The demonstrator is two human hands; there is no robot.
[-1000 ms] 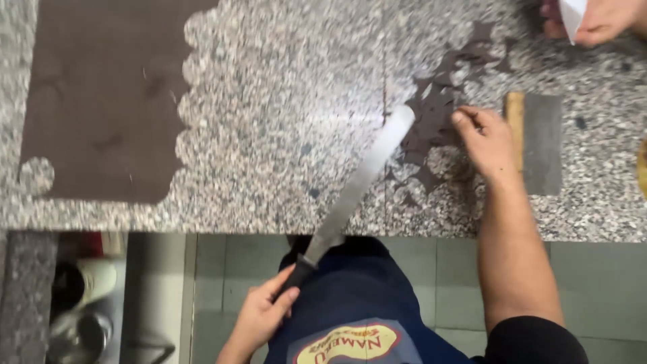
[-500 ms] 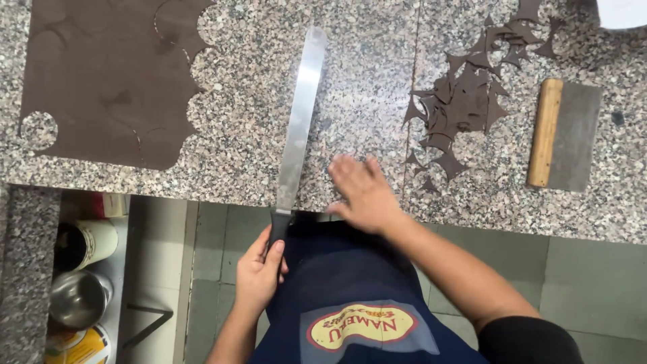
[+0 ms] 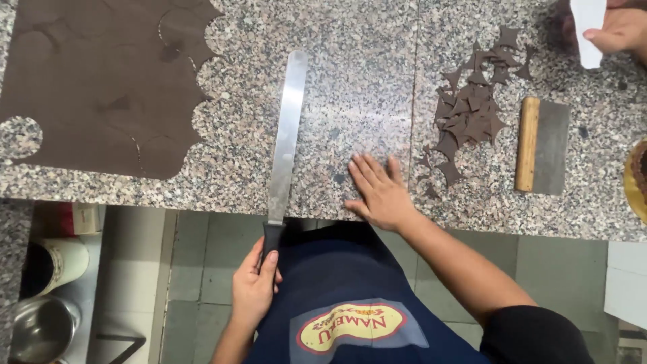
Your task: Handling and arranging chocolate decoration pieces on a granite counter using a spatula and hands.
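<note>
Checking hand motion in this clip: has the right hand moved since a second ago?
Yes. The right hand has left the pile of chocolate offcuts and now lies flat near the counter's front edge, right of the long spatula.

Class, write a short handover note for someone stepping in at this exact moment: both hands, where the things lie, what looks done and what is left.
Left hand grips the black handle of the long palette knife, blade flat on the granite counter.
Right hand rests flat, empty, on the counter edge.
Chocolate sheet lies far left, round pieces already cut from its edge.
Scrap pile and bench scraper lie to the right.
Another person's hand works at the far right corner.
Left: most of the sheet is uncut.
</note>
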